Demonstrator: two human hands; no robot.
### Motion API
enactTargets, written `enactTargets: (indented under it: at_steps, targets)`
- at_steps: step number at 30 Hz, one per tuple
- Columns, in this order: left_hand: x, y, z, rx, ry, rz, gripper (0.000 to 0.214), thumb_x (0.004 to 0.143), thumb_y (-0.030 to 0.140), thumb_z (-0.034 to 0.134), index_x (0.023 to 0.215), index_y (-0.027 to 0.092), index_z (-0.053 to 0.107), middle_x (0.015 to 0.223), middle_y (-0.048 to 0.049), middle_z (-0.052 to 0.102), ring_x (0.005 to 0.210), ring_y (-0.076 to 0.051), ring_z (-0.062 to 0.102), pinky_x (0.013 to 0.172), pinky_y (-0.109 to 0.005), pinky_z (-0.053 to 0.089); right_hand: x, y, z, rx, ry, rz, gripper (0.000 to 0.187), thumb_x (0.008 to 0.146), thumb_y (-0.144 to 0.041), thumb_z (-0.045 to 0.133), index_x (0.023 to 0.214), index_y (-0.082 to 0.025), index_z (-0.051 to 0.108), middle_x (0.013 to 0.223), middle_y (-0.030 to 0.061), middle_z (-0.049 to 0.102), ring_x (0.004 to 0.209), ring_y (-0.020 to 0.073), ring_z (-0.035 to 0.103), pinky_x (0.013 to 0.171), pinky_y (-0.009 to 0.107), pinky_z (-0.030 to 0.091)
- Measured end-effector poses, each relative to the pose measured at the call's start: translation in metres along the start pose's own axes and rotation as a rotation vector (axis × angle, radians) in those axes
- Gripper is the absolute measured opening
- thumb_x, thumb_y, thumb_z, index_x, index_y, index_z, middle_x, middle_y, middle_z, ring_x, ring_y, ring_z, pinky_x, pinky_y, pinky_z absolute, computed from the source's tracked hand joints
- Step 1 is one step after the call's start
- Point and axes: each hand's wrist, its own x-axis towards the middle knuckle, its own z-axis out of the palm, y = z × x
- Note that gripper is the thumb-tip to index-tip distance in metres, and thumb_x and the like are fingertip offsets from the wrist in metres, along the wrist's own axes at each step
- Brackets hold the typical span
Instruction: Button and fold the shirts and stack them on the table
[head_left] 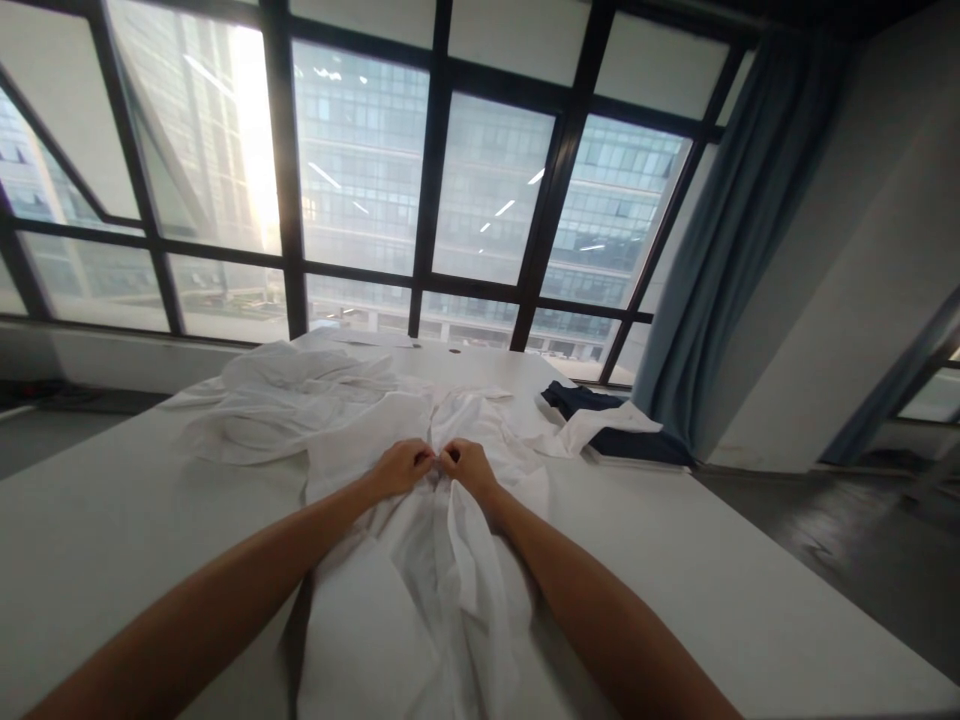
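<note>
A white shirt (397,590) lies spread along the white table (112,520) in front of me. My left hand (405,466) and my right hand (465,464) meet at the shirt's front opening, knuckles almost touching. Both hands are closed in a pinch on the two fabric edges. What sits between the fingertips is too small to make out. The shirt's collar end (480,400) points away from me, toward the windows.
A heap of more white garments (277,400) lies at the far left of the table. A dark navy cloth (600,415) with white fabric over it sits at the far right corner. Large windows (360,180) and a blue curtain (735,230) stand behind; dark floor lies to the right.
</note>
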Motion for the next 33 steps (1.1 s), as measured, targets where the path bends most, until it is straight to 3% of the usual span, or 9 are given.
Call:
enactTargets:
  at_steps: [6, 11, 20, 26, 28, 33]
  targets:
    - [-0.002, 0.000, 0.000, 0.019, -0.012, 0.031, 0.018, 0.084, 0.026, 0.050, 0.079, 0.017, 0.066, 0.075, -0.0013, 0.063, 0.073, -0.015, 0.057, 0.069, -0.025, 0.043, -0.001, -0.003, -0.012, -0.017, -0.128, -0.010, 0.020, 0.081, -0.019, 0.054, 0.080, -0.015, 0.074, 0.077, 0.0040, 0.072, 0.071, 0.0137, 0.062, 0.066, 0.020, 0.042]
    - [-0.003, -0.003, 0.001, -0.015, -0.005, 0.091, 0.018, 0.085, 0.025, 0.050, 0.079, 0.017, 0.065, 0.076, -0.0012, 0.062, 0.072, -0.014, 0.055, 0.069, -0.025, 0.043, 0.001, -0.001, -0.012, -0.047, -0.162, 0.009, 0.023, 0.083, -0.022, 0.052, 0.082, -0.015, 0.074, 0.079, 0.0043, 0.073, 0.070, 0.0131, 0.060, 0.064, 0.019, 0.040]
    - [-0.004, 0.008, -0.007, 0.018, -0.031, 0.157, 0.019, 0.086, 0.021, 0.047, 0.078, 0.017, 0.063, 0.077, -0.0022, 0.060, 0.075, -0.014, 0.055, 0.073, -0.025, 0.044, 0.007, 0.001, -0.013, -0.025, -0.239, 0.041, 0.030, 0.082, -0.031, 0.052, 0.078, -0.012, 0.074, 0.060, 0.0009, 0.063, 0.058, 0.0106, 0.051, 0.053, 0.020, 0.031]
    - [-0.003, 0.023, -0.010, 0.089, 0.053, 0.260, 0.018, 0.087, 0.016, 0.044, 0.086, 0.020, 0.061, 0.088, -0.0039, 0.062, 0.090, -0.016, 0.057, 0.085, -0.027, 0.045, 0.008, 0.005, -0.020, -0.245, -0.240, 0.140, 0.025, 0.082, -0.033, 0.058, 0.087, -0.015, 0.074, 0.076, 0.0073, 0.071, 0.066, 0.0149, 0.059, 0.058, 0.023, 0.036]
    - [-0.003, 0.019, -0.015, 0.172, 0.052, 0.214, 0.017, 0.087, 0.015, 0.044, 0.087, 0.021, 0.061, 0.090, -0.0039, 0.063, 0.091, -0.016, 0.058, 0.086, -0.027, 0.044, 0.007, 0.010, -0.028, -0.282, -0.208, 0.175, 0.023, 0.085, -0.031, 0.056, 0.090, -0.016, 0.072, 0.085, 0.0094, 0.072, 0.074, 0.0167, 0.062, 0.062, 0.024, 0.038]
    - [-0.003, -0.006, -0.038, 0.337, 0.166, -0.135, 0.019, 0.090, 0.019, 0.043, 0.092, 0.019, 0.062, 0.095, -0.0053, 0.065, 0.090, -0.018, 0.059, 0.082, -0.029, 0.045, 0.003, 0.018, -0.050, -0.360, -0.008, 0.286, 0.029, 0.095, -0.029, 0.041, 0.103, -0.016, 0.066, 0.098, 0.0123, 0.071, 0.089, 0.0195, 0.065, 0.072, 0.026, 0.041]
